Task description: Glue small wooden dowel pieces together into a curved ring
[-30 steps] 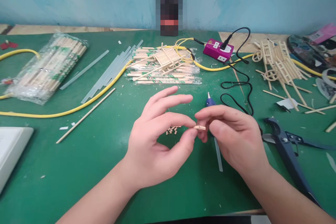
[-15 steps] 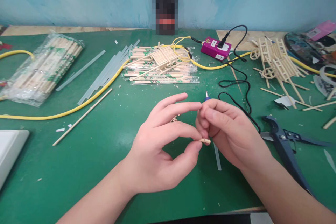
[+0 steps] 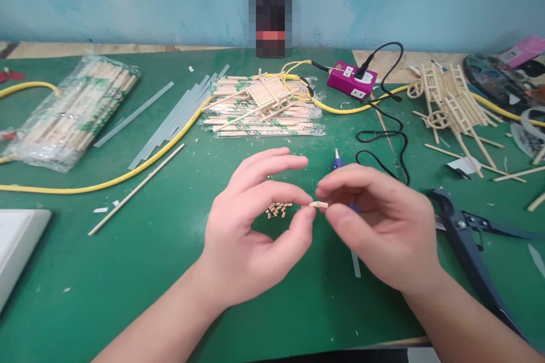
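A short piece of wooden stick [image 3: 319, 205] is pinched between the thumb and index finger of my left hand [image 3: 255, 232], whose other fingers are stretched out. Close to the piece's right end, my right hand [image 3: 378, 221] has its thumb and fingertips apart, with no firm grip on it visible. Behind the left fingers, several tiny cut stick pieces [image 3: 279, 210] lie in a small heap on the green table. A blue glue gun [image 3: 338, 162] is mostly hidden by my right hand. Its metal tip points away, and a clear glue stick [image 3: 356, 264] shows below the hand.
Dark cutters [image 3: 462, 232] lie at right, before stick-built models [image 3: 451, 102]. Bagged chopsticks [image 3: 76, 108] and clear glue sticks [image 3: 170, 119] are at left. Further packs [image 3: 264, 127] bear a stick frame [image 3: 268, 93]. A yellow cable [image 3: 170, 153] runs to a purple socket [image 3: 351, 79].
My right hand has opened and shifted slightly right. My left hand has moved a little left and up with the piece, uncovering more of the small heap.
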The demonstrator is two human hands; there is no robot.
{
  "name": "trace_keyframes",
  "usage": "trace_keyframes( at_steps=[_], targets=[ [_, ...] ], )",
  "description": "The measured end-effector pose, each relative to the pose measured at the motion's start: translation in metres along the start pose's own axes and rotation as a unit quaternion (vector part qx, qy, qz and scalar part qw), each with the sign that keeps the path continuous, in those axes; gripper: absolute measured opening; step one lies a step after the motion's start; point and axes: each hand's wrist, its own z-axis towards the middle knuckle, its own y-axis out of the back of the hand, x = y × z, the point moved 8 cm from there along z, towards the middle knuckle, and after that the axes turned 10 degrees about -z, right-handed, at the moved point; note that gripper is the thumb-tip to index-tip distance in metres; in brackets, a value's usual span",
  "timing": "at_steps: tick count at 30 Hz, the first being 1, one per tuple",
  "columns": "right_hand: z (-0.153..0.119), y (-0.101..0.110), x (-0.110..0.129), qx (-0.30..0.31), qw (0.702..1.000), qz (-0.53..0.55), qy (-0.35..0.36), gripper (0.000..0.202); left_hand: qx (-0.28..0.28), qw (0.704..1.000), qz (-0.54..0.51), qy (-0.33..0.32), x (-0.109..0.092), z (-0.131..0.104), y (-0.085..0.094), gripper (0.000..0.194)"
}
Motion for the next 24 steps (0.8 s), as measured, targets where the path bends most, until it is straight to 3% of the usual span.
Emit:
trace_keyframes(
  at_steps=[5,11,24],
  targets=[
    [-0.0025,-0.009,0.0112,0.02,0.996,-0.054,0.065,0.018,0.006,0.999,0.013,-0.03,-0.0043,-0.0016,-0.0001,0.02],
    [-0.0026,-0.004,0.0092,0.001,0.997,-0.062,0.045,0.017,0.025,0.999,-0.034,-0.022,-0.0054,-0.0041,-0.0006,0.031],
    [-0.0036,-0.004,0.0111,-0.01,0.996,-0.049,0.068,0.021,0.0,0.999,0.016,-0.035,-0.0059,-0.0008,-0.0006,0.018]
  ],
)
